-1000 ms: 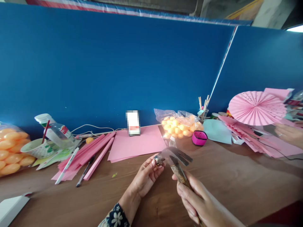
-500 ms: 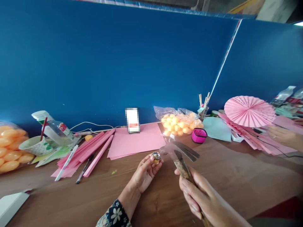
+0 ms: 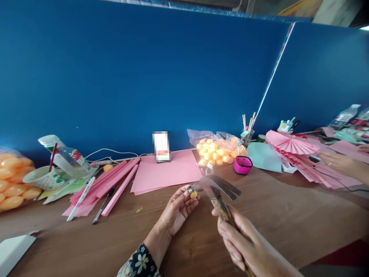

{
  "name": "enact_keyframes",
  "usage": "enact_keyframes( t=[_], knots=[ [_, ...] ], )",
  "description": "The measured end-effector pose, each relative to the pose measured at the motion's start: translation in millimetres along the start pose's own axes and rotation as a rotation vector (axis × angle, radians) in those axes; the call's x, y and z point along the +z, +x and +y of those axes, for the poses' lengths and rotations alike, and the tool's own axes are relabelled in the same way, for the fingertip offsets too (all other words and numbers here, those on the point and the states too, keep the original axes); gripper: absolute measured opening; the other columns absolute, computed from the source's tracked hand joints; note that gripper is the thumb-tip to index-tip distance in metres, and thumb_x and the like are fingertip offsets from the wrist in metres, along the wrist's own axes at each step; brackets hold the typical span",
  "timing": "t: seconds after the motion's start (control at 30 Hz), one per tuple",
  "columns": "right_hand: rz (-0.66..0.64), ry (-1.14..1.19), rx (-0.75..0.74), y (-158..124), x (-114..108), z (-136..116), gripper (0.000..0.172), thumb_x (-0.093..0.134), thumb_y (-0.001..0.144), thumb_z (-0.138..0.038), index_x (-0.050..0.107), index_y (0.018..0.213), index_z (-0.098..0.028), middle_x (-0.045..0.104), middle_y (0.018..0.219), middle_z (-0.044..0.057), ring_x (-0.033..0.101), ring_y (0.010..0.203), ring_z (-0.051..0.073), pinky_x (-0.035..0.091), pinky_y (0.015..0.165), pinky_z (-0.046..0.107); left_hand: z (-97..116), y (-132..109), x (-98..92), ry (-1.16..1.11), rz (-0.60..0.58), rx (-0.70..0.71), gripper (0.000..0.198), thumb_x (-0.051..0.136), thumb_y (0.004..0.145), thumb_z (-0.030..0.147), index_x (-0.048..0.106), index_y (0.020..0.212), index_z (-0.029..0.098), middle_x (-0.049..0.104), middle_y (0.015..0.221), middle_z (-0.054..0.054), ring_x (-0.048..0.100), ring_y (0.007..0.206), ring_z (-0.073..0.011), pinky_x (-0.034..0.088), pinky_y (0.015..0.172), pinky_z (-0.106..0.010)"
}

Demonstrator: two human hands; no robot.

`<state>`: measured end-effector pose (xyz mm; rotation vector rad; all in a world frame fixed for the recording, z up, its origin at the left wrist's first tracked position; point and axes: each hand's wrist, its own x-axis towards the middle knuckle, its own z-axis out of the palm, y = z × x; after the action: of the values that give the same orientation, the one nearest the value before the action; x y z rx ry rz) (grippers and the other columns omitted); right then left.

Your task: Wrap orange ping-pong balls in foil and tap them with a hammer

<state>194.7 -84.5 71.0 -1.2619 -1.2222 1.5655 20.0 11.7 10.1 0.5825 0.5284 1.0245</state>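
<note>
Between the fingertips of my left hand (image 3: 177, 213) is a small shiny ball (image 3: 192, 192), silvery on one side and yellow on the other. My right hand (image 3: 240, 234) wraps round the wooden handle of a claw hammer (image 3: 222, 209). The hammer's head is smeared by motion, its blunt end close to the ball and its claw pointing right. Whether head and ball touch, I cannot tell. Both hands are above the brown table (image 3: 184, 250).
Behind the hands lie pink paper sheets (image 3: 170, 177), a bag of yellow balls (image 3: 215, 152) and a magenta holder (image 3: 242, 165). Pink strips (image 3: 100, 181), a paper cup (image 3: 43, 179) and a bottle (image 3: 72, 157) are left. A co-worker's hand (image 3: 337, 163) holds a pink paper fan (image 3: 292, 142) at right.
The ball has turned in my left fingers and shows more yellow. The hammer has shifted slightly left. At right, the co-worker's fan has tipped from upright to flatter, uncovering a cup of pens.
</note>
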Motion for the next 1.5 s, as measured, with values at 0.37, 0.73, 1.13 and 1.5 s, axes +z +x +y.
enact_keyframes(
  t=[0.37,0.73,1.13,1.5],
  knots=[
    [0.018,-0.165,-0.069,-2,-17,-10,0.045,0.034,0.087,-0.053,0.035,0.118,-0.021,0.04,0.065,-0.005,0.034,0.043,0.006,0.034,0.039,0.019,-2,0,0.7,0.043,0.084,-0.028,0.023,0.056,0.08,0.029,0.057,0.097,0.013,0.068,0.089,-0.011,0.064,0.072,-0.0128,0.052,0.067,-0.022],
    [0.284,-1.329,-0.202,1,-118,-2,0.017,0.039,0.087,-0.03,0.049,0.1,-0.023,0.061,0.068,0.001,0.058,0.059,0.02,0.034,0.053,0.028,-2,2,-0.4,0.03,0.121,-0.073,0.022,0.054,0.081,0.026,0.056,0.098,0.011,0.067,0.091,-0.013,0.065,0.073,-0.0136,0.053,0.068,-0.024],
    [0.276,-1.534,-0.233,16,-165,15,0.017,0.04,0.086,-0.03,0.049,0.099,-0.024,0.062,0.084,0.004,0.06,0.075,0.022,0.04,0.061,0.029,0,1,0.7,0.011,0.131,-0.08,0.023,0.057,0.079,0.027,0.058,0.095,0.01,0.067,0.092,-0.014,0.064,0.073,-0.0144,0.053,0.068,-0.025],
    [0.225,-1.531,-0.258,25,-175,13,0.017,0.041,0.084,-0.032,0.051,0.096,-0.024,0.062,0.086,0.003,0.06,0.079,0.022,0.043,0.064,0.03,1,1,1.5,0.015,0.13,-0.085,0.023,0.056,0.08,0.027,0.058,0.095,0.01,0.067,0.093,-0.014,0.064,0.074,-0.0146,0.053,0.069,-0.025]
  ],
)
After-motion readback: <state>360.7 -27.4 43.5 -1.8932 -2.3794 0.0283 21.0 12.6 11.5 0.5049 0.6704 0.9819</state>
